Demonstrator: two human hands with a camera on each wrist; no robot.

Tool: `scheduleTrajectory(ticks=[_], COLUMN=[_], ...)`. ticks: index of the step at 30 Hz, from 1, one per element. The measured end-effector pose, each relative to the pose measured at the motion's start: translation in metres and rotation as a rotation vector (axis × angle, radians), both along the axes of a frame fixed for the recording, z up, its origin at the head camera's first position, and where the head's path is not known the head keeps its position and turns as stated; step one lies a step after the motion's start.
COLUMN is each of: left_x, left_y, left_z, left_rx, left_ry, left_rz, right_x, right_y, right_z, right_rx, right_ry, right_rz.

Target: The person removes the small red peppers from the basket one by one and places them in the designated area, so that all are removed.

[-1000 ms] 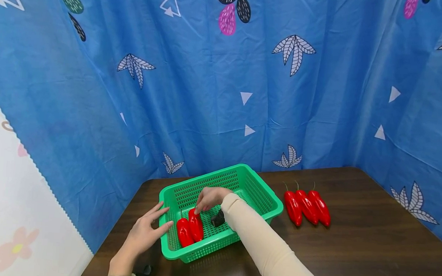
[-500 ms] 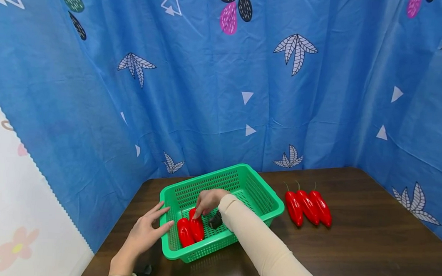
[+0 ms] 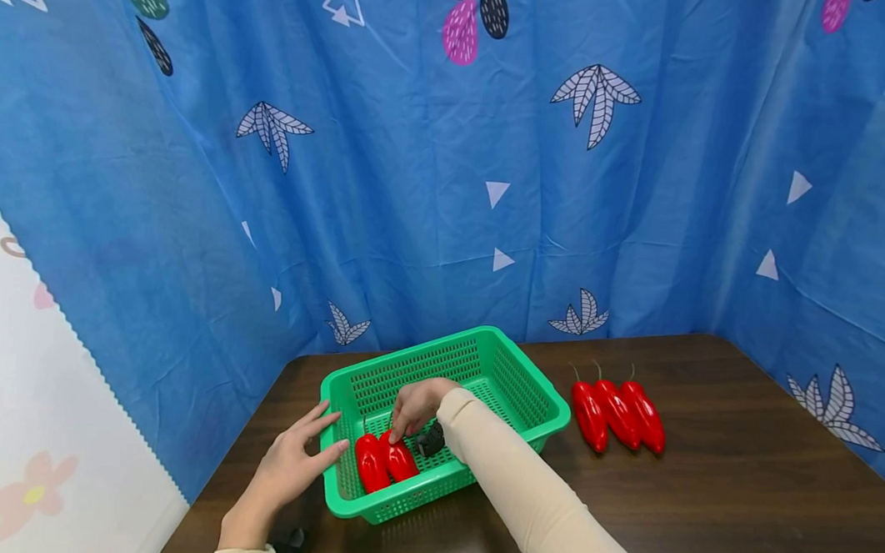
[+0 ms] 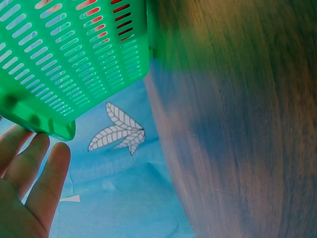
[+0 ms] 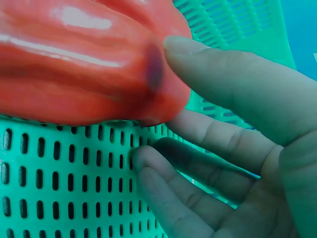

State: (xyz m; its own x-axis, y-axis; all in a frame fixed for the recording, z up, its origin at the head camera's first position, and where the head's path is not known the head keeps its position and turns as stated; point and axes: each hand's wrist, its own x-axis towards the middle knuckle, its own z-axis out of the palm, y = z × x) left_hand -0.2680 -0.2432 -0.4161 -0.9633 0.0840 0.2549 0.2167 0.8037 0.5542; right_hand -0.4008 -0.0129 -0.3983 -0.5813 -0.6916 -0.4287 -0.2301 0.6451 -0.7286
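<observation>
Two glossy red chili peppers lie side by side in the left part of a green slotted plastic basket [image 3: 548, 416]. My right hand [image 3: 417, 404] reaches down into the basket and pinches the stem end of the inner pepper [image 3: 400, 461]. In the right wrist view, the thumb [image 5: 223, 74] rests on that pepper's upper side, and the index finger goes beneath its end. Beside it lies the outer pepper [image 3: 371, 463]. My left hand [image 3: 287, 467] is spread at the basket's left side, its fingertips touching the rim, as the left wrist view also shows.
Three more red peppers [image 3: 619, 415] lie in a row on the dark wooden table [image 3: 701, 507], right of the basket. A blue patterned curtain [image 3: 432, 184] hangs behind the table and along its sides. A white cloth [image 3: 53, 390] hangs at the left.
The inner pepper has shifted slightly toward the basket's front, its lower end swinging right. My right hand has dipped a little with it. The left hand keeps its place at the rim.
</observation>
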Motion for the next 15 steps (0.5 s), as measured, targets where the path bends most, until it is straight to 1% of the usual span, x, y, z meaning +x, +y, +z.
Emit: scheduleTrajectory(ticks=[8,15], left_x=[-0.0006,-0.0011], left_y=[0.0001,-0.0002], left_z=[-0.0004,-0.0006], left_rx=[0.001,-0.004], left_ry=[-0.004,-0.004], left_rz=[0.0,-0.001], right_x=[-0.0006,0.0025], right_y=[0.0002,0.0008], right_z=[-0.0012,-0.0004], right_rx=[0.031,0.047], right_ry=[0.012,-0.013], right_rz=[0.026,0.045])
